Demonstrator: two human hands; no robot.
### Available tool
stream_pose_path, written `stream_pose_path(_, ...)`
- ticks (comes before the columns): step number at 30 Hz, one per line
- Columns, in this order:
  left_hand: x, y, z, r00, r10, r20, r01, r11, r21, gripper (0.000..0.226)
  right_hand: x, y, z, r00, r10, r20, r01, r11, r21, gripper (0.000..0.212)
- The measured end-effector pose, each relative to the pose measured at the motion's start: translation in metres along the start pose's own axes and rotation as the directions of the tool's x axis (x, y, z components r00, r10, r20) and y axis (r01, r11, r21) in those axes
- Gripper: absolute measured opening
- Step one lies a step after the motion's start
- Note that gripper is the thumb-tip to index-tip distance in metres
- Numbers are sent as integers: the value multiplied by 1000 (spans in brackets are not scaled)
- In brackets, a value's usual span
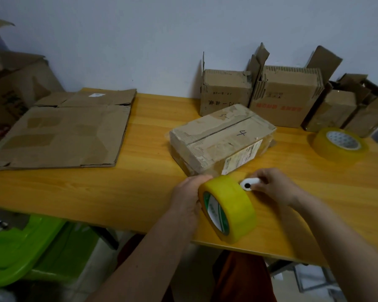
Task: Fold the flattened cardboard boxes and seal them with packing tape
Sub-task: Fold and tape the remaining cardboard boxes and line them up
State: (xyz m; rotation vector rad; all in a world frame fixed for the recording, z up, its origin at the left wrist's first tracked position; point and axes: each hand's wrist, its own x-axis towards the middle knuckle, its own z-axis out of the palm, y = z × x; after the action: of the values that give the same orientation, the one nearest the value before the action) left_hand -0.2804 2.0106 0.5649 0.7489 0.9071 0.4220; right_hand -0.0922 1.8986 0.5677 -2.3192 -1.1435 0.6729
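Left hand (pixel 188 198) is gripping the yellow tape roll (pixel 228 208) by its rim, fingers curled over the far edge, roll standing tilted on edge above the near edge of the wooden table (pixel 118 188). Right hand (pixel 273 186) is pinching a small white cutter (pixel 249 184) with a black dot on its end, holding its tip against the top of the roll, just right of the left hand's fingertips. Both hands are clamped on their items, neither one open.

Folded box (pixel 222 138) is sitting just beyond the grip, nearly touching the roll's far side. Top flaps are closed, centre seam showing, "3" and "4" handwritten on the flaps, shipping label on the side facing the hands. Cannot tell whether tape is running from the roll to the box.

Flattened cardboard (pixel 59 136) is lying well to the left of the grip, a second flattened piece (pixel 92 98) behind it. Second tape roll (pixel 338 144) is lying flat well beyond the right hand and to its right. Three opened boxes (pixel 286 97) are lining the wall behind the folded box. Green plastic stool (pixel 24 247) is sitting below the table, left of the left forearm.
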Motion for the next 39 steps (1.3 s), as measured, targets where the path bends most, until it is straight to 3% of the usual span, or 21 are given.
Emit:
stream_pose_path(3, -1, -1, 2, 999, 24, 23, -25, 1000, 8, 32, 4, 0, -2, 989, -8, -149, -3, 997, -73, 23)
stream_pose_path(5, -1, -2, 2, 999, 26, 37, -28, 999, 32, 29, 7, -24, -11, 921, -227, -317, 185, 970, -158, 25)
stream_pose_path(6, 0, -1, 3, 999, 23, 42, -25, 999, 37, 26, 9, -41, -13, 879, -341, -333, 317, 940, -127, 24)
stream_pose_path(8, 0, 0, 3, 998, 13, 59, -16, 999, 43, 22, 17, -70, -8, 842, -499, -204, 506, 862, -23, 27)
stream_pose_path(9, 0, 1, 3, 998, 6, 70, -10, 999, 53, 19, 23, -78, -2, 844, -526, -104, 529, 849, 8, 31)
stream_pose_path(11, 0, 3, 2, 995, -17, 98, 9, 997, 80, 15, 34, -82, 10, 867, -499, -4, 499, 866, 34, 39)
stream_pose_path(16, 2, 12, -10, 961, -154, 231, 144, 988, 58, 9, 44, -79, 13, 875, -485, -4, 483, 870, 99, 43)
stream_pose_path(19, -6, 10, -13, 927, -201, 317, 168, 977, 130, 14, 46, -79, 15, 881, -471, -35, 472, 875, 106, 43)
stream_pose_path(21, -11, 8, -16, 930, -138, 341, 98, 986, 132, 12, 48, -80, 14, 885, -465, -31, 465, 879, 103, 42)
stream_pose_path(24, -16, 9, -23, 947, 79, 311, -124, 984, 127, 13, 41, -88, 10, 900, -436, -11, 431, 885, 175, 40)
stream_pose_path(28, -25, 16, -22, 878, 353, 323, -433, 873, 224, 13, -6, -96, 1, 905, -225, -361, 389, 779, 491, 26)
stream_pose_path(31, -28, 18, -17, 837, 433, 336, -520, 820, 240, 13, -43, -92, 9, 959, -162, -231, 273, 738, 617, 39)
stream_pose_path(33, -27, 15, -12, 824, 449, 345, -543, 799, 259, 14, -57, -90, 20, 980, -131, -151, 199, 732, 651, 34)
stream_pose_path(36, -28, 8, 0, 807, 470, 357, -573, 770, 280, 16, -64, -88, 27, 980, 19, -200, 145, 623, 769, 14)
stream_pose_path(39, -31, 8, 10, 778, 532, 334, -628, 675, 388, 14, -70, -84, 23, 978, 101, -183, 111, 488, 866, 12)
